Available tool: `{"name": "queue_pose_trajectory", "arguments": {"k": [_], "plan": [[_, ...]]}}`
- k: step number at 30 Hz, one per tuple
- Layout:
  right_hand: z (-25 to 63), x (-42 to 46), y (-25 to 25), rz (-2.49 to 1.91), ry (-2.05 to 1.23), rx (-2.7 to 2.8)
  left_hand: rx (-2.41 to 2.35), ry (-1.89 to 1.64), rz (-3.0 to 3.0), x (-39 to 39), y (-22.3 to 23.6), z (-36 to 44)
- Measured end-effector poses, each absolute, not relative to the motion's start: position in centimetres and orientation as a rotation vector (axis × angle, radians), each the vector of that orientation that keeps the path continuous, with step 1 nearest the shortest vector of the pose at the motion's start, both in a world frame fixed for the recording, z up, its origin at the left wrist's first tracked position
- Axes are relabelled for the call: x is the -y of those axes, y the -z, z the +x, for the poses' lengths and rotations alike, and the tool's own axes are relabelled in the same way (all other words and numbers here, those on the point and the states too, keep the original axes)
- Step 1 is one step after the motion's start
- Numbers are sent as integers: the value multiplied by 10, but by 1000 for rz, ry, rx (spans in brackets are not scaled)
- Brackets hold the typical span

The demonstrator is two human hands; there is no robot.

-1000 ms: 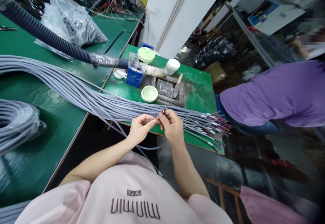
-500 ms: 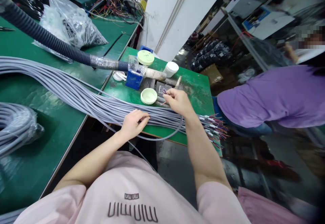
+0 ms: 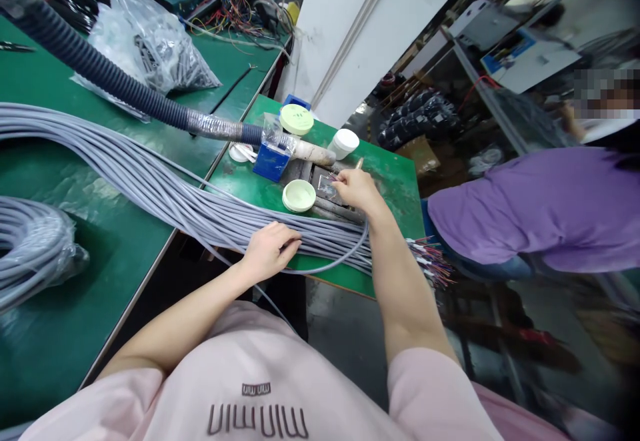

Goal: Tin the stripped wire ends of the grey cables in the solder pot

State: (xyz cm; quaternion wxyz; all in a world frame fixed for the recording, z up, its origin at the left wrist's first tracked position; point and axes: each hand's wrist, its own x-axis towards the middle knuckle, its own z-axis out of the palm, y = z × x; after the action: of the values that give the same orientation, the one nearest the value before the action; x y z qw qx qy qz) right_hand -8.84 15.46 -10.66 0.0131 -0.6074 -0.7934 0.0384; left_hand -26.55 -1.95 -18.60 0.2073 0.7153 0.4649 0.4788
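Observation:
My right hand (image 3: 356, 189) pinches the thin coloured wire ends (image 3: 334, 178) of a grey cable (image 3: 350, 254). The wire tips are at a small shiny metal square (image 3: 327, 186) set in a dark block; whether they touch it I cannot tell. From this hand the cable hangs in a loop at the table's front edge. My left hand (image 3: 270, 251) rests on a thick bundle of grey cables (image 3: 200, 204), fingers loosely bent and thumb apart. Left of the block stands a pale green round dish (image 3: 299, 196). Stripped coloured ends (image 3: 435, 261) of the bundle stick out at the right.
A ribbed hose (image 3: 150, 104) reaches over the table to a blue holder (image 3: 271, 161) beside the block. Behind stand a pale green lid (image 3: 297, 119) and a white tub (image 3: 345, 143). A coiled cable (image 3: 35, 247) lies left. A person in a purple shirt (image 3: 525, 201) is close by right.
My right hand has moved slightly away from me, bringing the wire ends from beside the dish to the shiny square. My left hand stays on the bundle. The whole view has shifted a little.

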Motion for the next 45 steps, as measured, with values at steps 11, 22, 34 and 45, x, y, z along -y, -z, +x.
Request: {"name": "queue_pose_trajectory", "arguments": {"k": [11, 22, 34, 45], "plan": [[-73, -183, 132, -2087, -87, 2478, -1341, -1297, 2051, 18, 187, -265], [-73, -190, 136, -2093, -156, 2417, -1350, -1398, 2097, 16, 187, -263], [-70, -78, 87, -1329, -1160, 1827, -1347, -1363, 2103, 16, 188, -265], [-73, -20, 72, -1191, -1354, 1794, -1399, -1336, 2123, 18, 185, -264]]}}
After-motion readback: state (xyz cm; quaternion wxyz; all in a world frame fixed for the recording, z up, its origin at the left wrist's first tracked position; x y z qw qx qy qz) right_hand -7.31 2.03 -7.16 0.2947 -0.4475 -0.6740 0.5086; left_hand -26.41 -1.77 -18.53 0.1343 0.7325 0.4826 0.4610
